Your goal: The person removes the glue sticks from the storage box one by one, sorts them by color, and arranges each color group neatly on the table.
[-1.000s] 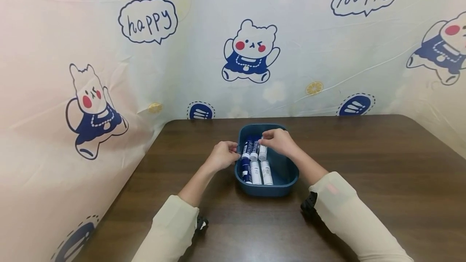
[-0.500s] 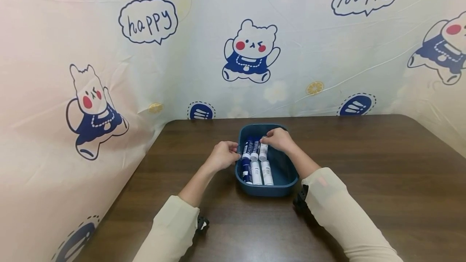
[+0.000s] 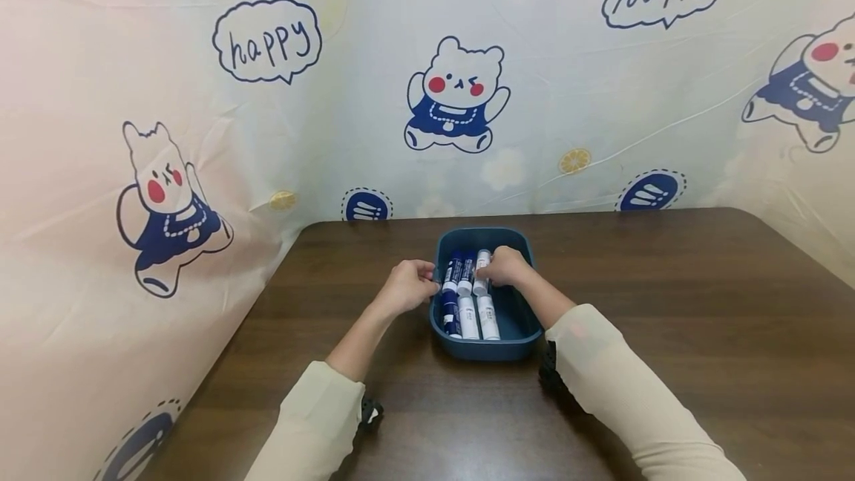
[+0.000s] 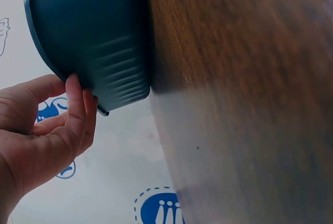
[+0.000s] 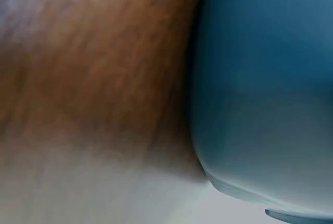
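A dark blue plastic basket (image 3: 487, 351) stands on the table with several short cylindrical tubes, like glue sticks, lying inside in two rows. Dark blue and white tubes (image 3: 452, 315) fill its left side. My left hand (image 3: 409, 286) pinches the left rim; in the left wrist view, thumb and fingers (image 4: 75, 101) meet at that edge. Over the far row, my right hand (image 3: 509, 267) reaches into the basket and holds a white tube (image 3: 482, 258) at its right side. Its lower fingers are hidden. The right wrist view shows the basket's outer wall (image 5: 265, 88), not the hand.
The brown wooden table (image 3: 668, 303) extends around the basket. Behind it hangs a pale curtain (image 3: 548, 95) printed with cartoon bears. Inside the basket, bare floor (image 3: 514, 318) shows to the right of the tubes.
My right hand has moved down and slightly nearer along the white tube's right side, and its forearm has shifted left. The left hand stays at the rim.
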A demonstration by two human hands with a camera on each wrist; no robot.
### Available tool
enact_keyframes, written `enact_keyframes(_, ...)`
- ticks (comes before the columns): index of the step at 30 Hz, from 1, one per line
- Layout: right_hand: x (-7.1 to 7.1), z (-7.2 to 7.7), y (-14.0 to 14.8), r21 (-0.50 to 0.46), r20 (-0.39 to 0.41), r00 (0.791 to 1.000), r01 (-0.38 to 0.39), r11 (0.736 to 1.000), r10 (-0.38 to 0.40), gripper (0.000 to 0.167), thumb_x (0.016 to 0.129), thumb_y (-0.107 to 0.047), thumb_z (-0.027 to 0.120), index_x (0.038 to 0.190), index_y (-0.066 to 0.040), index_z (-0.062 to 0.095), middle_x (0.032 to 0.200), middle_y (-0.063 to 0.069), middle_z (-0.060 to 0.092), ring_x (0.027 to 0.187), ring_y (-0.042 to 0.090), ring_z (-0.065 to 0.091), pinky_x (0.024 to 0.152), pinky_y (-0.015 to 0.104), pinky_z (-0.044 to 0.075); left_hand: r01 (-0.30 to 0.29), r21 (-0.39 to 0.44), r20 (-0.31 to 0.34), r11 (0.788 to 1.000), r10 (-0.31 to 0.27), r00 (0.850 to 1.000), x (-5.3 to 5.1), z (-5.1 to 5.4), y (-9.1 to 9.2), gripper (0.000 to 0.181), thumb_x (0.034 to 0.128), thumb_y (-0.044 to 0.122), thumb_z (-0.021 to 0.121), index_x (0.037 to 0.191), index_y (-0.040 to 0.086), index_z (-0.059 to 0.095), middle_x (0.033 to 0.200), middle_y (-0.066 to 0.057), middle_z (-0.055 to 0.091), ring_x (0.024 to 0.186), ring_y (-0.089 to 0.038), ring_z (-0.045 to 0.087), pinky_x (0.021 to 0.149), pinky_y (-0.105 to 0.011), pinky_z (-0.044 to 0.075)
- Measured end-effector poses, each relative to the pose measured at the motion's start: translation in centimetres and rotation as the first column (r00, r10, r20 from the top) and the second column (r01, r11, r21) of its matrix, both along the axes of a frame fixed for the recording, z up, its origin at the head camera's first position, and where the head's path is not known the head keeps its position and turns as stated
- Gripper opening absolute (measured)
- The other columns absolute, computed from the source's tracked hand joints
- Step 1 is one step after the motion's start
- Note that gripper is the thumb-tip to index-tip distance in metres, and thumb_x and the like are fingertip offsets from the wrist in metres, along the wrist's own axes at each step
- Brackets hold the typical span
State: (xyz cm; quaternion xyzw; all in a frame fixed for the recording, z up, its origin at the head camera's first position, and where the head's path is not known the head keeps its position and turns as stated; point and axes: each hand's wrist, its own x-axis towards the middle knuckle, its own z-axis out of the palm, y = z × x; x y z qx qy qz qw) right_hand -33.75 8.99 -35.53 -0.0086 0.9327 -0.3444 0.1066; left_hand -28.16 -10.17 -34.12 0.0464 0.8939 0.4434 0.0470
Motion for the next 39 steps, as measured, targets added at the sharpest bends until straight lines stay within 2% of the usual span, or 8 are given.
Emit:
enact_keyframes(5,-0.07,-0.28,-0.33,0.006,0.013,1.000,0.005,1.000,-0.005,0.037,0.081,-0.022,0.070,0.100,0.007,0.059,0.080,0.010,0.060,0.068,0.018,0.061,0.062,0.027,0.051,0.001,-0.003,0.007,1.000,-0.001,1.000,0.00,0.04,-0.10,0.040,0.0859,0.003,0.062,0.124,-0.005,0.053,0.104,-0.016,0.058,0.076,-0.022,0.062,0.070,-0.032,0.055)
enact_keyframes(12,-0.30,-0.33,-0.53,-0.027,0.052,0.998,0.021,0.999,-0.019,0.036,0.082,-0.018,0.069,0.103,0.008,0.055,0.079,0.011,0.058,0.061,0.016,0.059,0.059,0.024,0.052,0.002,0.005,0.003,1.000,-0.002,1.000,0.00,0.20,-0.10,0.040,0.0854,0.002,0.062,0.124,-0.005,0.053,0.103,-0.016,0.058,0.076,-0.022,0.062,0.069,-0.032,0.055)
enact_keyframes(18,-0.22,-0.30,-0.51,-0.049,0.065,0.998,0.004,0.999,0.000,0.037,0.083,-0.013,0.066,0.108,0.010,0.053,0.088,0.014,0.058,0.065,0.016,0.059,0.059,0.023,0.052,0.002,0.007,0.007,1.000,-0.002,1.000,0.07,0.19,-0.09,0.039,0.0859,0.002,0.061,0.124,-0.005,0.053,0.103,-0.016,0.058,0.076,-0.022,0.062,0.070,-0.032,0.055)
enact_keyframes(28,0.16,-0.09,0.12,-0.204,0.102,0.995,0.000,0.979,0.022,0.037,0.085,-0.009,0.062,0.116,0.011,0.053,0.099,0.017,0.058,0.070,0.017,0.059,0.064,0.025,0.053,-0.004,0.006,0.018,1.000,0.004,1.000,0.16,0.13,-0.12,0.040,0.0860,0.003,0.062,0.124,-0.004,0.053,0.103,-0.015,0.057,0.077,-0.022,0.062,0.071,-0.033,0.054)
enact_keyframes(32,0.21,-0.01,0.15,-0.222,0.103,0.994,0.006,0.975,0.017,0.042,0.086,-0.010,0.062,0.122,0.010,0.050,0.102,0.018,0.058,0.070,0.016,0.059,0.064,0.025,0.052,-0.006,0.003,0.014,1.000,0.006,1.000,0.13,0.14,-0.10,0.039,0.0859,0.003,0.062,0.124,-0.004,0.054,0.102,-0.015,0.058,0.075,-0.021,0.062,0.071,-0.032,0.054)
enact_keyframes(39,0.34,0.15,0.15,-0.231,0.094,0.995,0.006,0.973,0.017,0.041,0.087,-0.010,0.061,0.121,0.009,0.051,0.102,0.018,0.058,0.070,0.017,0.058,0.065,0.026,0.052,-0.007,0.007,0.024,1.000,0.007,1.000,0.07,0.08,-0.13,0.039,0.0860,0.003,0.062,0.124,-0.004,0.054,0.103,-0.015,0.058,0.077,-0.022,0.062,0.072,-0.033,0.054)
